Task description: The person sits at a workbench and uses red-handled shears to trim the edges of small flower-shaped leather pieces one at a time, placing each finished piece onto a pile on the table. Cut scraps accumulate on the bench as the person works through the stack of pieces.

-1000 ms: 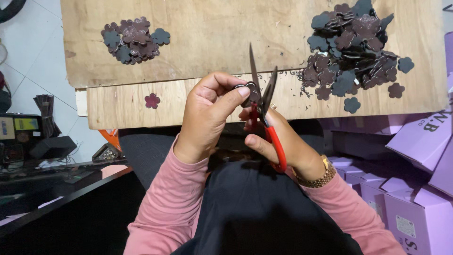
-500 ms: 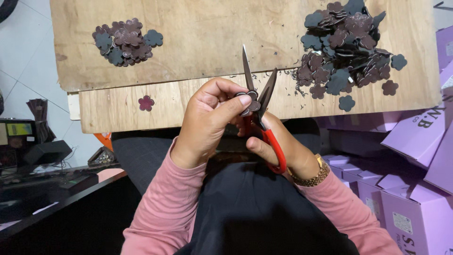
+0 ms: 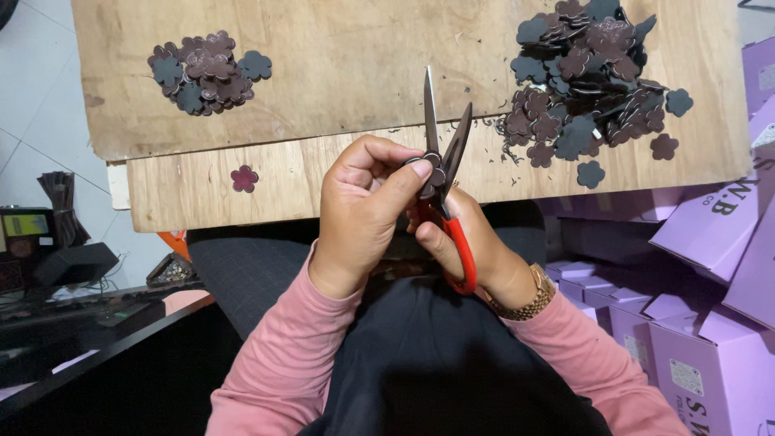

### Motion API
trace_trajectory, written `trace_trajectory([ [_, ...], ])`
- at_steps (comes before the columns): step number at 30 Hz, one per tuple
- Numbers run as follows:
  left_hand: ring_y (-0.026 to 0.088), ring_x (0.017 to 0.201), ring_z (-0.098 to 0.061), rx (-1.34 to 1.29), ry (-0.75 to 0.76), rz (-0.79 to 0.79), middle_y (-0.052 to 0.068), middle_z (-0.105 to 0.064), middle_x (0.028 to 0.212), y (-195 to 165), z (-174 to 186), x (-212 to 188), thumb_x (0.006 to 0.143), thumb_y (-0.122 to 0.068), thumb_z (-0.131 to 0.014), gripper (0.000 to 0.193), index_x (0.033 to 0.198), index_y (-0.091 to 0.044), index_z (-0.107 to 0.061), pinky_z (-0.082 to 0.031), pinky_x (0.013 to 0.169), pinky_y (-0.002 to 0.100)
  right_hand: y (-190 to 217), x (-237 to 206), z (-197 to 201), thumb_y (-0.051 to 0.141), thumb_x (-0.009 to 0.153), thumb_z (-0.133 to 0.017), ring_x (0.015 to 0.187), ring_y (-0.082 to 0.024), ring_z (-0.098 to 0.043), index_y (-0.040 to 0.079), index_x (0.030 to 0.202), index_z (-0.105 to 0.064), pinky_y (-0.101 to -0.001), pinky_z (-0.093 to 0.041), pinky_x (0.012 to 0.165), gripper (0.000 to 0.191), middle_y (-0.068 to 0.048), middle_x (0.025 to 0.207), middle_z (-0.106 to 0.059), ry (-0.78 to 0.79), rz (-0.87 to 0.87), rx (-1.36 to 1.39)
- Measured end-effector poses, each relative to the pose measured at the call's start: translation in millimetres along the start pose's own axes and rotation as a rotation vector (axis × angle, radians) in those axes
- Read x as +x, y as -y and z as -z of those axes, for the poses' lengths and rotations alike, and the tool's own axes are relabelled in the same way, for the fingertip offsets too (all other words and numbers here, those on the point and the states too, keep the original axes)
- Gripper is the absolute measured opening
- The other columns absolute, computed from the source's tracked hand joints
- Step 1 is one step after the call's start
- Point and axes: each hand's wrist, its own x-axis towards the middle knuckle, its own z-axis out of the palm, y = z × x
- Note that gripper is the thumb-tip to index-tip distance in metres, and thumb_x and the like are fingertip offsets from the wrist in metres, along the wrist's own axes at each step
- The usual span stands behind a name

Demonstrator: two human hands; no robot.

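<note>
A: Item count, please.
B: Scissors (image 3: 442, 173): one pair. Wooden boards (image 3: 339, 64): two, stacked. Flower-cutout piles: two, left pile (image 3: 206, 71) and right pile (image 3: 589, 73). Lone maroon flower (image 3: 244, 178): one.

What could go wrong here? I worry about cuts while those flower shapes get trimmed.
1. The left hand pinches a small flower piece right at the open blades of the red-handled scissors, so a fingertip could get nicked.
2. The piece is tiny and held only at its edge; it might slip and drop onto the lap.
3. The big pile of flower pieces lies close to the board's edge; a bump could spill some.
</note>
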Motion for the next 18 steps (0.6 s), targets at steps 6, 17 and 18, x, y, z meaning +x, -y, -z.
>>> trace_trajectory([
  [6,0.007,0.071,-0.063,0.0,-0.007,-0.06,0.007,-0.072,0.091,7.4,2.1,0.6,0.099,0.001,-0.069,0.008,0.104,-0.002,-0.063,-0.05,0.058,0.022,-2.5,1.0,-2.0,0.068,0.096,-0.062,0.091,-0.012,-0.055,0.002,0.12,-0.055,-0.0274,-0.051,0.081,0.071,-0.003,0.1,-0.058,-0.011,0.021,-0.024],
  [17,0.006,0.061,-0.059,-0.012,-0.02,-0.051,0.006,-0.07,0.084,9.6,1.9,1.4,0.1,-0.001,-0.068,0.007,0.103,-0.002,-0.063,-0.045,0.048,0.022,-7.1,4.0,-9.3,0.073,0.099,-0.05,0.083,-0.013,-0.056,0.002,0.11,-0.055,-0.0284,-0.05,0.075,0.072,-0.003,0.092,-0.057,-0.043,0.04,-0.01],
  [18,0.007,0.06,-0.059,-0.011,-0.018,-0.05,0.007,-0.07,0.084,8.8,1.6,1.6,0.1,-0.001,-0.068,0.007,0.103,-0.002,-0.062,-0.045,0.047,0.023,-6.7,4.1,-9.0,0.073,0.1,-0.049,0.082,-0.013,-0.056,0.002,0.109,-0.055,-0.0282,-0.05,0.074,0.072,-0.003,0.091,-0.056,-0.043,0.043,-0.014],
])
